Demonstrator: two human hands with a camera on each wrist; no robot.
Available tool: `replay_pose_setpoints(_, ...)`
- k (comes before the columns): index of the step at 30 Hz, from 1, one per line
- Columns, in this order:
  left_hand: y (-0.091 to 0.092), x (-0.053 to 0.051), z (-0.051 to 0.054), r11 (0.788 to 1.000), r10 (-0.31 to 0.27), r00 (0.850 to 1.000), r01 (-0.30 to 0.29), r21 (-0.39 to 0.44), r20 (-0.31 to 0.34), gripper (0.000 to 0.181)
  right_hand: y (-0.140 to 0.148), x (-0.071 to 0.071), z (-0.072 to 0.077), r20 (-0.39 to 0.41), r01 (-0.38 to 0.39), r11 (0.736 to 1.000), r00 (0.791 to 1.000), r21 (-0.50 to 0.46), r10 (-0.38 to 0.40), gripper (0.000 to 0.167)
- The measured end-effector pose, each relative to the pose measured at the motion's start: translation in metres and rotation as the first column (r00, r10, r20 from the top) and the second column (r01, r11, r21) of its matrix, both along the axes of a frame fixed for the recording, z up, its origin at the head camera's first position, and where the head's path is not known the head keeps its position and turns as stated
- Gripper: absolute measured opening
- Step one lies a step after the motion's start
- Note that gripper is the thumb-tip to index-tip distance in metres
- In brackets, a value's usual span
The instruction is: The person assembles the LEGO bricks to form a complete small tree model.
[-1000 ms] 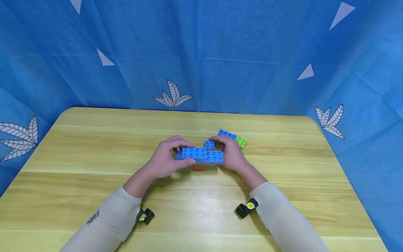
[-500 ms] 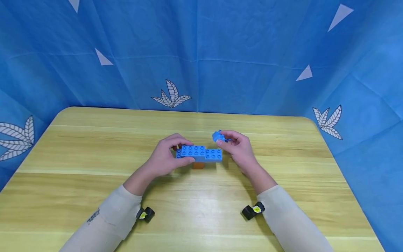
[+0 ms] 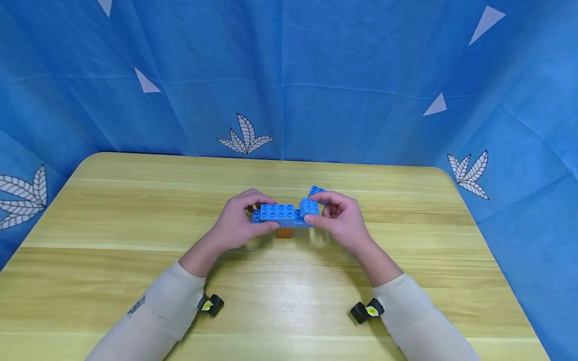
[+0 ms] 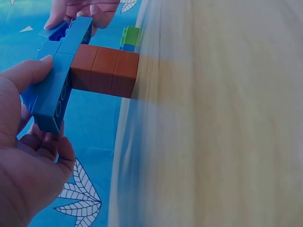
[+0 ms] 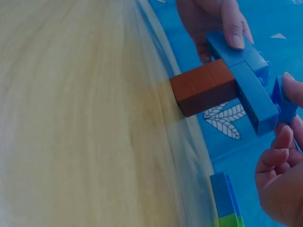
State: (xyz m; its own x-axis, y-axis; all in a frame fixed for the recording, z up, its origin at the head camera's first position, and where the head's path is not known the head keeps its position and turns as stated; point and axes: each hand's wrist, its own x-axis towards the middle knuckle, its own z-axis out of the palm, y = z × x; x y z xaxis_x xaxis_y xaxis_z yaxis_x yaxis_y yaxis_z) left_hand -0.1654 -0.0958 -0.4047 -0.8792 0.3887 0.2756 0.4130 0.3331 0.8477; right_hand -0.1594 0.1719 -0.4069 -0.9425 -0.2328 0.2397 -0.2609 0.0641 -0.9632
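A T-shaped toy brick build stands on the table: a brown brick stack (image 4: 105, 70) below, blue bricks (image 3: 277, 212) across its top. My left hand (image 3: 241, 220) grips the left end of the blue bricks, thumb on the near side, fingers behind. My right hand (image 3: 343, 218) pinches a small blue brick (image 3: 309, 206) between thumb and fingers, over the right end of the lower blue layer. In the right wrist view this small brick (image 5: 286, 101) is tilted against the studs; whether it is pressed down I cannot tell. Its far side is hidden by fingers.
Behind my right hand lies another blue brick (image 3: 316, 190), partly covered. The right wrist view shows it (image 5: 222, 194) beside a green brick (image 5: 230, 221). The wooden table (image 3: 180, 180) ends at a blue patterned curtain (image 3: 284, 100).
My right hand has lifted the small blue brick from behind the build, tilted it, and brought it over the right end of the blue layer. My left hand keeps its grip.
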Motion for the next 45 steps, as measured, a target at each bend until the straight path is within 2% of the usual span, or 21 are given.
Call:
replay_pose_setpoints(5,0.003,-0.001,-0.001,1.0,0.006,1.0,-0.006,-0.012,-0.012,0.039,-0.002,0.001,-0.003,-0.04,0.007,0.997,0.999,0.075,-0.004,0.036)
replay_pose_setpoints(9,0.005,0.0,0.0,1.0,0.011,1.0,-0.011,-0.006,0.007,0.039,-0.003,0.003,-0.002,-0.056,0.011,0.994,0.998,0.111,-0.005,0.037)
replay_pose_setpoints(16,0.006,0.002,0.001,0.997,0.059,0.994,-0.063,0.035,0.09,0.044,-0.013,0.016,0.023,-0.118,0.017,0.99,0.993,0.142,0.0,0.033)
replay_pose_setpoints(23,0.006,0.001,0.001,0.997,0.073,0.995,-0.075,0.025,0.063,0.038,-0.018,0.019,0.027,-0.186,0.032,0.987,0.983,0.155,-0.002,0.031)
replay_pose_setpoints(27,0.006,0.0,0.001,0.997,0.082,0.996,-0.083,0.007,0.043,0.038,-0.02,0.019,0.025,-0.221,0.064,0.981,0.975,0.181,-0.023,0.032)
replay_pose_setpoints(31,0.006,0.0,0.002,0.996,0.092,0.995,-0.092,-0.003,0.043,0.038,-0.017,0.013,0.008,-0.224,0.096,0.975,0.973,0.199,-0.05,0.037)
replay_pose_setpoints(35,0.006,0.001,0.002,0.996,0.093,0.994,-0.093,0.0,0.061,0.04,-0.01,0.009,-0.01,-0.178,0.105,0.963,0.982,0.246,-0.061,0.047)
replay_pose_setpoints(37,0.007,0.002,0.002,0.996,0.087,0.994,-0.088,0.005,0.067,0.04,-0.005,0.011,-0.013,-0.123,0.104,0.947,0.99,0.302,-0.069,0.054)
replay_pose_setpoints(40,0.007,0.003,0.001,0.997,0.08,0.993,-0.081,0.012,0.084,0.039,0.005,0.015,-0.017,-0.021,0.111,0.905,0.993,0.41,-0.113,0.059)
replay_pose_setpoints(43,0.006,0.003,0.001,0.996,0.085,0.991,-0.086,0.005,0.105,0.039,0.015,0.017,-0.021,0.039,0.15,0.852,0.98,0.501,-0.195,0.053)
replay_pose_setpoints(45,0.006,0.004,0.002,0.996,0.089,0.989,-0.09,-0.003,0.117,0.039,0.02,0.015,-0.024,0.033,0.198,0.821,0.966,0.535,-0.255,0.047)
